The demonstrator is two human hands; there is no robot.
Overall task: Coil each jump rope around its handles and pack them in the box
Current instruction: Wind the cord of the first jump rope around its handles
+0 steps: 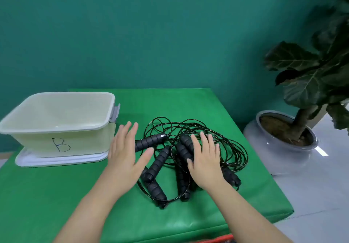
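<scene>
Neither hand grips anything: the left hand hovers flat with fingers spread beside the pile, and the right hand lies with straight fingers over the handles in the middle of it, apparently resting on them, though actual contact is hard to judge from above. The ropes lie in one loose black tangle on the green mat, their thin cords looping over one another toward the far right of the pile. The box, marked with a letter B, stands open to the left of the pile, on what looks like its own lid, and nothing shows inside it. So the task looks to be at its very start: no rope is coiled, none is packed, and every rope has yet to be separated, wound round its handles and put in. Counting the ribbed foam handles, about six show, with one more dark end peeking out under the right wrist that may be a seventh or part of another; that suggests three ropes, perhaps four. There is one box and one lid. A potted plant stands on the floor to the right of the mat.
</scene>
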